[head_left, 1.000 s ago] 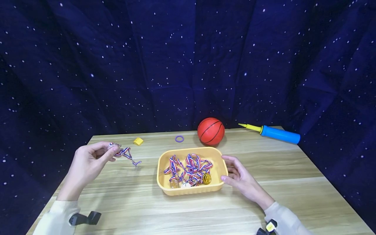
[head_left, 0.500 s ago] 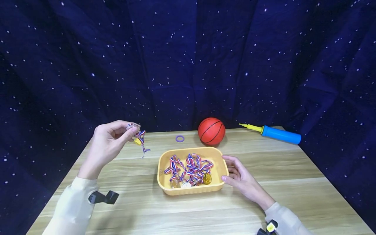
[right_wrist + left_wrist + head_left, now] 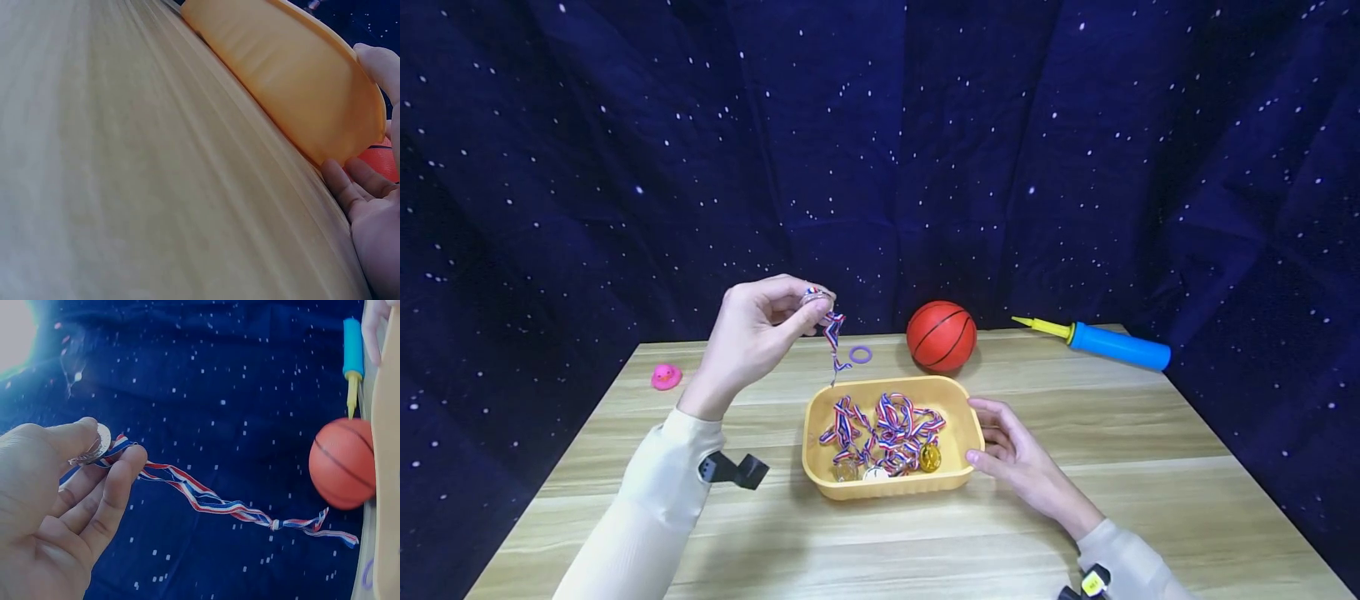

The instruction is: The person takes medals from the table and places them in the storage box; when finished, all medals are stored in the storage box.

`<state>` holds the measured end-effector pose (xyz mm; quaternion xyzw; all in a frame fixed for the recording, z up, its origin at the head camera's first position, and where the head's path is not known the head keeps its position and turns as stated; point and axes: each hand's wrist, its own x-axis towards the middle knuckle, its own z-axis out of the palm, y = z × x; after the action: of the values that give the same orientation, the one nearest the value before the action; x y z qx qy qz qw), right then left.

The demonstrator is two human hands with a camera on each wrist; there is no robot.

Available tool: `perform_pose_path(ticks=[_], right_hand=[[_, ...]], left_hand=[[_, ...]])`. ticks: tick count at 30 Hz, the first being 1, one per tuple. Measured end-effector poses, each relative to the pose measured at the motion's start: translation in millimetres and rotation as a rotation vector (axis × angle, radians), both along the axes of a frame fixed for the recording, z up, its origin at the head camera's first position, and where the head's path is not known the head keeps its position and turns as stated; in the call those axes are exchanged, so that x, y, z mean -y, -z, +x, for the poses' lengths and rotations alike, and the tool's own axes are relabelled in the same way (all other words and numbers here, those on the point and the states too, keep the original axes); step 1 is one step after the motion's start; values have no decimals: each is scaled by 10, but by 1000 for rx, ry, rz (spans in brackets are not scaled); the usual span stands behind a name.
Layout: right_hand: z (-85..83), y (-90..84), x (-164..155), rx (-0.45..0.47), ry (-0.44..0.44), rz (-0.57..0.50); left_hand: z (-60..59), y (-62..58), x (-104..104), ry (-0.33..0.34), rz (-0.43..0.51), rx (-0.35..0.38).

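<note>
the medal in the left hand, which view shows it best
The left wrist view: the medal fills it close up, pinched in the left hand, ribbon trailing. The head view shows it small; the right wrist view misses it.

Pale wood-grain surface (image 3: pixel 1150 467), streaked in light beige and grey. Deep navy backdrop (image 3: pixel 625 167), speckled with small white dots like stars. Yellow-orange tray (image 3: pixel 887 487), plain and matte. Red, white and blue stripes along the ribbon (image 3: pixel 206 499); the same tricolour on the tangled ribbons in the tray (image 3: pixel 887 425). Silver medal (image 3: pixel 97 445), shiny; gold medal (image 3: pixel 929 456) among the ribbons. Orange-red basketball (image 3: pixel 941 335), crossed by thin black lines. Blue pump (image 3: pixel 1116 345) with yellow nozzle. Purple ring (image 3: pixel 861 354). Pink toy (image 3: pixel 666 377), possibly a duck. Cream sleeves (image 3: pixel 647 508).
</note>
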<state>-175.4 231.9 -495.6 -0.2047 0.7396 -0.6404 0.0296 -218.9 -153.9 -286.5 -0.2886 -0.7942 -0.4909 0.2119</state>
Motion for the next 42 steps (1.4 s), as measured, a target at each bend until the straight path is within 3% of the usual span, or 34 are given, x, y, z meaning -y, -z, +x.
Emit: perform_pose_path(ticks=[9, 20, 25, 33, 42], right_hand=[[9, -13, -18, -2, 9, 17], [15, -7, -27, -5, 13, 21], [16, -8, -22, -5, 11, 18], [-9, 23, -14, -8, 2, 15], [-16, 27, -11, -15, -9, 9]], left_hand=[[-48, 41, -425, 112, 33, 68], [-119, 365, -883, 287, 68, 188], [-99, 502, -1021, 363, 112, 291], [-59, 756, -1092, 371, -15, 342], [-45, 921, -1033, 285, -172, 320]])
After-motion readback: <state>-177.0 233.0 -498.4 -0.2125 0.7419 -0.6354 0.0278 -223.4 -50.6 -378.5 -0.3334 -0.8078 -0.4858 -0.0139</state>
